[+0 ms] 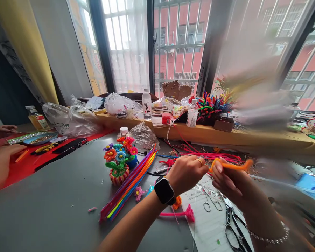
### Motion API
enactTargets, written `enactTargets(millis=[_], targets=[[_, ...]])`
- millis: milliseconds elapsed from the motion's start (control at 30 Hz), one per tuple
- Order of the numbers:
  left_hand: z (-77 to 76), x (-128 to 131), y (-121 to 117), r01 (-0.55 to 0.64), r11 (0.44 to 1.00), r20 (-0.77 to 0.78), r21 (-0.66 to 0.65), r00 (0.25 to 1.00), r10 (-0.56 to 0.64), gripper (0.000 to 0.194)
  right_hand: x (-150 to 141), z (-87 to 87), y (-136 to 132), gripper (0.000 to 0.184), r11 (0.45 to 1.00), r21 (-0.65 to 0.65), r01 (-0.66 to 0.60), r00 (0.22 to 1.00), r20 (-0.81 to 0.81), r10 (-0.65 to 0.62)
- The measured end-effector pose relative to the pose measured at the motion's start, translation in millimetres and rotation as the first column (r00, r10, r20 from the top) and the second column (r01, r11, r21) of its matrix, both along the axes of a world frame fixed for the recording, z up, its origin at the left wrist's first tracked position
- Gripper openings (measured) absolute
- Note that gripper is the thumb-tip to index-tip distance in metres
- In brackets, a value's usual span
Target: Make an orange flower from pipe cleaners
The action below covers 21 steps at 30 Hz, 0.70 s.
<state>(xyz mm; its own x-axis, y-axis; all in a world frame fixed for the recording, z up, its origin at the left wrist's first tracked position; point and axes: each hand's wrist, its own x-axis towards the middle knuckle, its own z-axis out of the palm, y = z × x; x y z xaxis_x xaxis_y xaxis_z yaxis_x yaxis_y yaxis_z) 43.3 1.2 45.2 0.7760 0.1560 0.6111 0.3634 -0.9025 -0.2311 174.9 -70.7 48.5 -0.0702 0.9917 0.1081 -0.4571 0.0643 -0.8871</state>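
My left hand (pixel 187 173), with a ring and a black watch, is closed in a pinch at one end of an orange pipe cleaner (pixel 237 167). My right hand (pixel 232 182) grips the same pipe cleaner between thumb and fingers, and its free end bends upward to the right. Below the hands, small scissors (pixel 211 201) and large black-handled scissors (pixel 232 224) lie on a sheet of paper (pixel 199 224). A pink pipe-cleaner flower (pixel 189 212) and an orange flower (pixel 177 202) rest near my left wrist.
A bundle of colored pipe cleaners (pixel 136 178) lies left of my hands, beside a striped pot (pixel 119 175) of pipe-cleaner flowers. Water bottles (pixel 147 106) and plastic bags (pixel 118 105) stand along the windowsill. At far left, another person's hands rest by a red mat (pixel 65 145).
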Motion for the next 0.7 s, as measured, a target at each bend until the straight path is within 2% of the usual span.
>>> enactTargets(millis=[33, 100, 167, 200, 233, 300, 333, 367, 400, 467, 533, 600, 700], targets=[[1.9, -1, 0, 0.017, 0.995, -0.002, -0.103, 1.0, -0.017, 0.02, 0, 0.7, 0, 0.018, 0.998, 0.013, 0.064, 0.998, 0.009, -0.064], [6.1, -3, 0, 0.051, 0.946, 0.034, -0.32, 0.999, -0.042, 0.022, 3, 1.9, -1, 0.018, 0.979, 0.073, 0.188, 0.97, 0.145, -0.197], [10.5, -6, 2, 0.109, 0.833, 0.102, -0.543, 0.993, -0.063, 0.022, 7, 3.2, -3, 0.019, 0.929, 0.244, 0.279, 0.864, 0.358, -0.354], [12.8, -8, 3, 0.154, 0.734, 0.14, -0.662, 0.987, -0.081, 0.022, 10, 3.9, -4, 0.017, 0.886, 0.369, 0.281, 0.771, 0.463, -0.438], [15.3, -10, 4, 0.202, 0.602, 0.179, -0.772, 0.979, -0.098, 0.022, 13, 4.7, -4, 0.015, 0.826, 0.51, 0.241, 0.655, 0.542, -0.526], [20.8, -15, 5, 0.274, 0.275, 0.249, -0.922, 0.961, -0.12, 0.025, 17, 6.2, -6, 0.02, 0.669, 0.739, 0.077, 0.399, 0.592, -0.7], [23.7, -17, 6, 0.287, 0.151, 0.273, -0.946, 0.956, -0.11, 0.026, 18, 6.7, -6, 0.024, 0.594, 0.805, -0.013, 0.283, 0.572, -0.769], [26.6, -19, 7, 0.296, 0.06, 0.289, -0.953, 0.952, -0.097, 0.026, 19, 7.1, -7, 0.027, 0.536, 0.839, -0.096, 0.183, 0.544, -0.819], [29.3, -21, 7, 0.303, 0.003, 0.301, -0.953, 0.949, -0.088, 0.025, 19, 7.3, -8, 0.028, 0.499, 0.852, -0.157, 0.1, 0.516, -0.851], [33.6, -24, 6, 0.309, -0.054, 0.313, -0.949, 0.946, -0.087, 0.02, 17, 7.1, -9, 0.027, 0.48, 0.849, -0.22, -0.024, 0.487, -0.873], [35.6, -25, 5, 0.312, -0.073, 0.318, -0.947, 0.943, -0.098, 0.016, 16, 7.1, -10, 0.024, 0.492, 0.835, -0.249, -0.084, 0.487, -0.869], [35.6, -26, 4, 0.316, -0.05, 0.32, -0.947, 0.943, -0.096, 0.014, 15, 7.6, -10, 0.022, 0.508, 0.823, -0.255, -0.082, 0.505, -0.859], [33.4, -25, 2, 0.312, 0.015, 0.31, -0.95, 0.946, -0.091, 0.014, 18, 8.5, -8, 0.023, 0.519, 0.811, -0.27, -0.045, 0.528, -0.848]])
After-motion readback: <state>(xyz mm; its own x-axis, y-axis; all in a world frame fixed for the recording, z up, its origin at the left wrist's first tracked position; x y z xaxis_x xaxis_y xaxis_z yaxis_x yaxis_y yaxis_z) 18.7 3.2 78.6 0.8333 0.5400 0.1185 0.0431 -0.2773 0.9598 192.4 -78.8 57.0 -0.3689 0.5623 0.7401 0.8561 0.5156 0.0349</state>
